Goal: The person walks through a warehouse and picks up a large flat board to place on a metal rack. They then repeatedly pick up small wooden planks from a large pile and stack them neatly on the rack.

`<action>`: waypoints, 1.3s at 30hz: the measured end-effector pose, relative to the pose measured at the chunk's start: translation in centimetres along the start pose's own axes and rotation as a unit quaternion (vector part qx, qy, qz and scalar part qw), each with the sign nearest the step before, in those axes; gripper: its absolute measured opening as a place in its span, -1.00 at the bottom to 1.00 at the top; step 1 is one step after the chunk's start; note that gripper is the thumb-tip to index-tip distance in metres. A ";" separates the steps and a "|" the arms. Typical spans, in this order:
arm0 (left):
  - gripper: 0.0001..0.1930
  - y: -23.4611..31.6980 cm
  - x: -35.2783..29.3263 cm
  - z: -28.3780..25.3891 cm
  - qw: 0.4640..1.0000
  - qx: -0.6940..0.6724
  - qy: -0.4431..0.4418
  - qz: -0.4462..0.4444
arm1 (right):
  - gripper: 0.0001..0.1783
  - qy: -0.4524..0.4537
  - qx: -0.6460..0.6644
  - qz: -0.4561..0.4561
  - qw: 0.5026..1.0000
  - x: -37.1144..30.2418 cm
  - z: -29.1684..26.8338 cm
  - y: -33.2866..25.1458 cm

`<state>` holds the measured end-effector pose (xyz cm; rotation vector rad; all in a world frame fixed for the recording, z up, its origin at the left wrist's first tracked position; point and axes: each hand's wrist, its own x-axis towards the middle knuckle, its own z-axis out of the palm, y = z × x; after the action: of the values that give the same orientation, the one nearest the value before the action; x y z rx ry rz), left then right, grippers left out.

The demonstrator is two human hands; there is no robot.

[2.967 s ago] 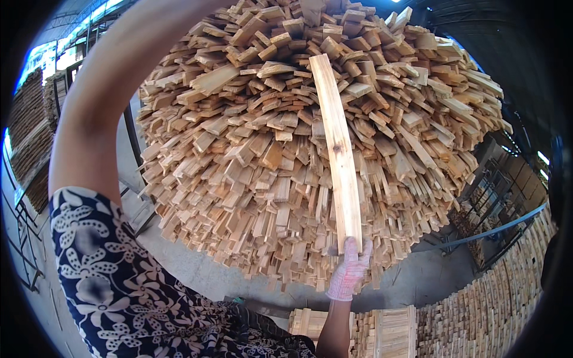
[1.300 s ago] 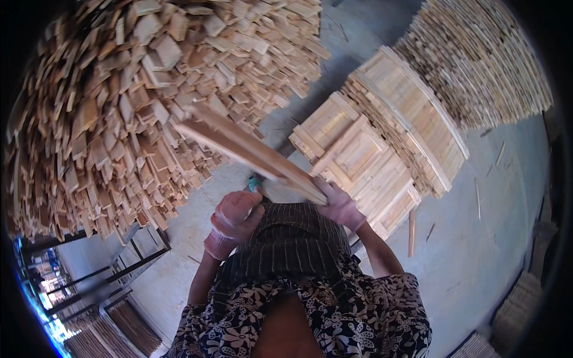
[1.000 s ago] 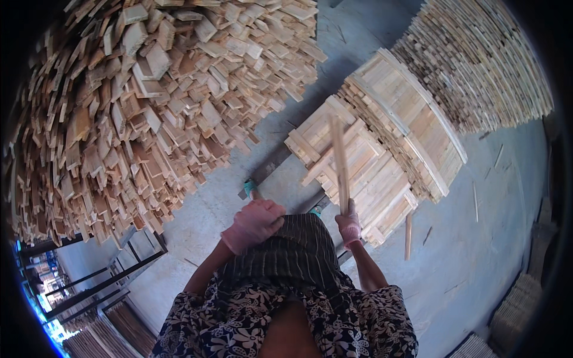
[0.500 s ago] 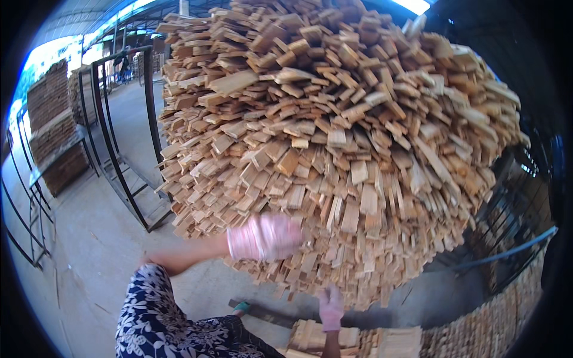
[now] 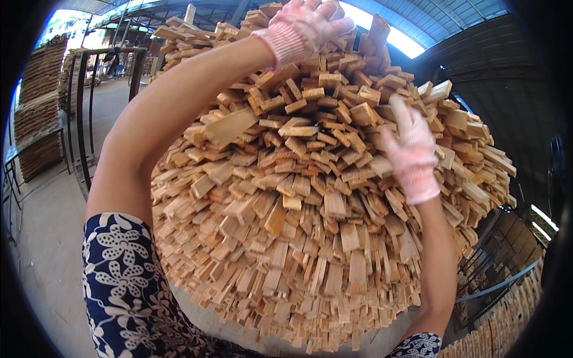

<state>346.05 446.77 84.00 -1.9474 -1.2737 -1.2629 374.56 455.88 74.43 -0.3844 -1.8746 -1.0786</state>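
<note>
A huge pile of short, light-brown wooden slats [image 5: 286, 238] fills the middle, their ends pointing outward toward me. My left hand [image 5: 307, 30], in a pink-and-white knitted glove, reaches over the top of the pile. Its fingers are stretched out and apart, close to the uppermost slats; whether they touch any is unclear. Against the upper right face of the pile, my right hand [image 5: 413, 152] wears a similar glove. Its fingers point up, with the thumb held away from them, and nothing shows in its grasp. Slats lie right behind that hand.
A dark metal frame rack [image 5: 80, 107] stands left of the pile on the concrete floor [image 5: 48, 238]. Farther left are tall stacks of boards [image 5: 39, 101]. At lower right, a bluish pipe [image 5: 501, 286] runs beside a row of stacked wood [image 5: 507, 325].
Both hands have risen from the lower part of the pile, the left to its top, the right to its upper right face. My view has tilted upward, showing more roof.
</note>
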 end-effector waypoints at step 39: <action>-0.28 -4.0 4.7 -3.5 0.941 0.334 -0.028 0.051 | -0.29 -0.227 0.049 0.115 0.966 24.2 12.7 2.5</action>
<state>341.61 447.91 89.36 -1.5287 -1.3755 -0.6032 356.09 463.68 93.14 -0.8263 -2.2043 -0.7793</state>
